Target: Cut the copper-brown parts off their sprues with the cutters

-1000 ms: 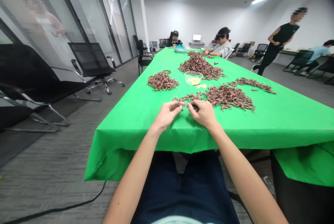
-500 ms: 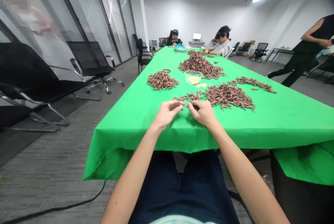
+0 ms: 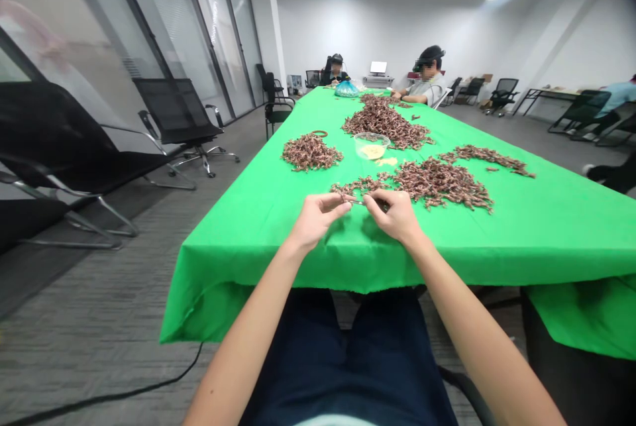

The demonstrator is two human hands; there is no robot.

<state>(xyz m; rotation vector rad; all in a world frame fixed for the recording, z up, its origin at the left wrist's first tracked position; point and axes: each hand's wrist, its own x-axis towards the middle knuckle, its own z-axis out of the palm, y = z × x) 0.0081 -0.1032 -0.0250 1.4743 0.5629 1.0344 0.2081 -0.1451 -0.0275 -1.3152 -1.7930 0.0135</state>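
My left hand (image 3: 318, 219) is closed in a pinch at the near edge of the green-covered table (image 3: 278, 227), on a small piece too tiny to name. Facing it, my right hand (image 3: 393, 214) pinches a thin metallic tool (image 3: 358, 202) whose tip reaches to the left fingertips. Just beyond both hands lies a pile of small reddish-brown twisted pieces (image 3: 444, 182), with a thin trail of them running left. A smaller pile (image 3: 311, 152) sits to the left, and a clear bowl (image 3: 371, 146) with pale yellow contents stands between the piles.
A larger brown pile (image 3: 385, 122) lies farther up the table, with a blue bag (image 3: 346, 89) beyond it. Two people sit at the far end, one on the right (image 3: 428, 85). Black chairs (image 3: 173, 111) stand on the left. A strip of brown pieces (image 3: 491, 158) lies to the right.
My right hand has shifted slightly right, widening the gap between the hands and showing more of the tool. The standing person at the right has mostly left the view.
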